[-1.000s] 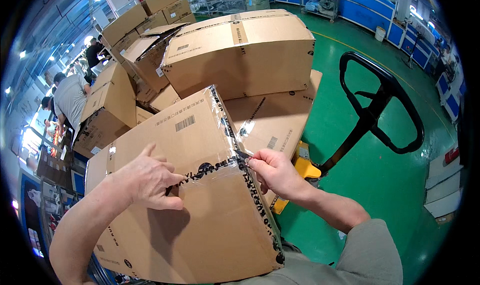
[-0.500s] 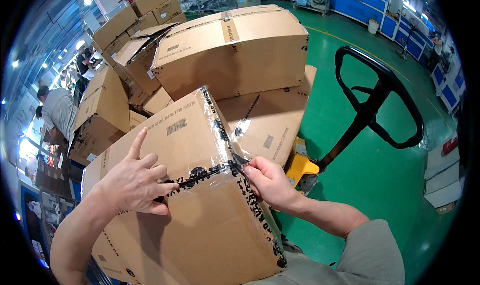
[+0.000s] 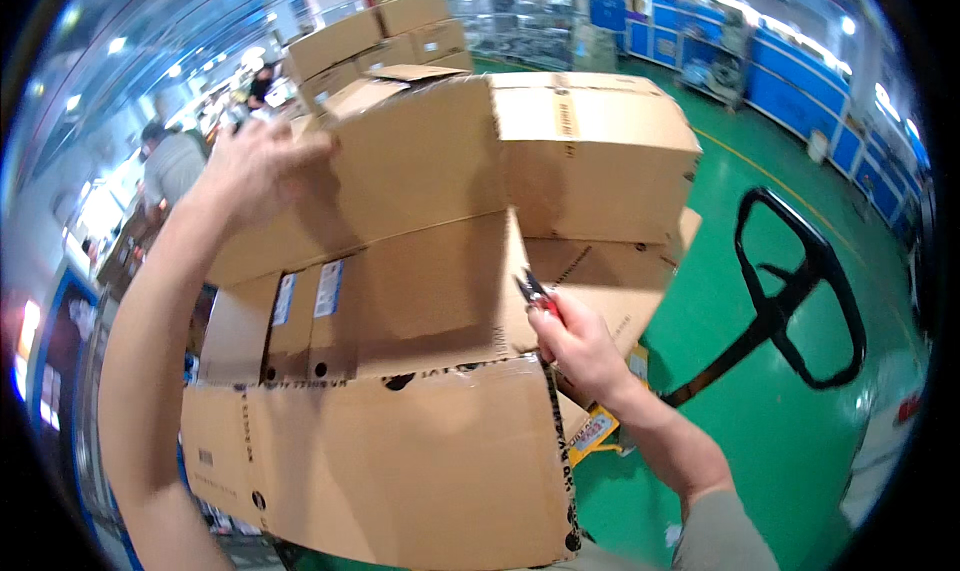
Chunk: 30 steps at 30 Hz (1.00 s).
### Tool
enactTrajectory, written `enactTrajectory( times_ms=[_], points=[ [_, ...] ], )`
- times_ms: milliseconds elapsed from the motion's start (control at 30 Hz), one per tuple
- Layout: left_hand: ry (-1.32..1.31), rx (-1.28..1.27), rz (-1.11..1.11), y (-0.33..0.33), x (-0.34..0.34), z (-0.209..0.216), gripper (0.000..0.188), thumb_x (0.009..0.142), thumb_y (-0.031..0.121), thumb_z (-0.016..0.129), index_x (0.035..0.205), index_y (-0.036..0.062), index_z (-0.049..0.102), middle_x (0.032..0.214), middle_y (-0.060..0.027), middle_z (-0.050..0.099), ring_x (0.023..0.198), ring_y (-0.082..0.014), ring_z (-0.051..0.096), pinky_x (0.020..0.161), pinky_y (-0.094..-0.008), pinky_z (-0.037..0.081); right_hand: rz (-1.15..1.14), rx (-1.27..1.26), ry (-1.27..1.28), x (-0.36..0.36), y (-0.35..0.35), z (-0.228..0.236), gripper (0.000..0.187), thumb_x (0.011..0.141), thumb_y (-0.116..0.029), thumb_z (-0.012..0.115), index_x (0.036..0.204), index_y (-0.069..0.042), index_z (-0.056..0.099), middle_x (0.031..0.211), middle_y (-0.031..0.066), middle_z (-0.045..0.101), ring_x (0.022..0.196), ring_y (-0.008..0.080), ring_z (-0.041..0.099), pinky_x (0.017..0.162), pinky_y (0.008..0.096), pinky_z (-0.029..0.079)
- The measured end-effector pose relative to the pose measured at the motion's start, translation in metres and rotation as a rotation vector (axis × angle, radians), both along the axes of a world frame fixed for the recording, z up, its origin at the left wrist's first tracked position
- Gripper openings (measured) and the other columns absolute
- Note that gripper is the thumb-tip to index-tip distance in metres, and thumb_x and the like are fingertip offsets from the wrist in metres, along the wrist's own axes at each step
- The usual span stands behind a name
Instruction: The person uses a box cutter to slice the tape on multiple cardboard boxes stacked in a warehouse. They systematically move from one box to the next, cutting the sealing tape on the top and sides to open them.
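In front of me stands a large brown carton (image 3: 370, 461), its top now open. One long flap (image 3: 420, 146) is raised on the far side. My left hand (image 3: 265, 166), a little blurred, has its fingers curled at that flap's upper left edge. My right hand (image 3: 585, 346) grips a small pair of thread snips (image 3: 535, 289) with dark pointed blades and red on the handle, tips up beside the carton's right edge. Inside, smaller brown boxes (image 3: 290, 341) with white and blue labels show at the left end; the rest of the inside is plain cardboard.
Another taped carton (image 3: 600, 186) lies beyond, with more cartons (image 3: 375, 46) stacked behind. To the right rises a pallet truck's black handle (image 3: 790, 301) over the green floor (image 3: 690, 481). A person in grey (image 3: 172, 166) is at the far left.
The carton's taped top has come open and its far flap is raised. My left hand moved up and away with it. My right hand drew back from the corner seam, showing the snips.
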<state>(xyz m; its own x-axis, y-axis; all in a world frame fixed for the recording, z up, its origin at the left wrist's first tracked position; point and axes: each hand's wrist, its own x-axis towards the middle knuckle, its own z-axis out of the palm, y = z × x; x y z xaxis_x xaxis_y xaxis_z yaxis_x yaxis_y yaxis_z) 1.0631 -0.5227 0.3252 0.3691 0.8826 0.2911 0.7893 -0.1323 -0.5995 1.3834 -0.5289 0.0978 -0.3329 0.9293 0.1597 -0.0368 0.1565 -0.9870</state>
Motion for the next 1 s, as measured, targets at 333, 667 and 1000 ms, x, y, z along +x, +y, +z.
enactTrajectory(
  times_ms=[333,667,1000],
  points=[
    [-0.598,-0.626,0.291,-0.13,-0.019,-0.101,0.051,0.079,0.027,0.055,0.126,0.0104,0.055,0.121,-0.0175,0.059,0.114,-0.0331,0.056,0.098,-0.0413,0.045,-0.132,0.173,-0.096,0.012,-0.049,-0.024,0.013,0.093,-0.005,0.054,0.099,0.004,0.06,0.084,0.0071,0.065,0.077,0.0103,0.059,0.068,0.0251,0.047],
    [-0.728,0.125,0.814,-0.345,-0.181,-0.189,0.073,0.076,0.033,0.064,0.142,0.0119,0.041,0.144,-0.0207,0.039,0.134,-0.0361,0.035,0.108,-0.0534,0.03,-0.344,0.118,0.201,0.032,-0.097,-0.057,0.007,0.098,-0.007,0.049,0.097,-0.002,0.054,0.082,0.0,0.057,0.073,0.0068,0.054,0.067,0.0215,0.046],
    [-1.945,0.034,0.337,-0.465,-0.29,-0.284,0.057,0.085,0.005,0.052,0.14,0.0002,0.039,0.127,-0.0089,0.056,0.116,-0.0161,0.053,0.099,-0.0301,0.041,-0.348,0.152,-0.086,0.041,-0.169,-0.048,0.009,0.098,-0.006,0.046,0.094,0.0,0.052,0.094,0.002,0.056,0.084,0.0088,0.051,0.078,0.0233,0.044]
  ],
)
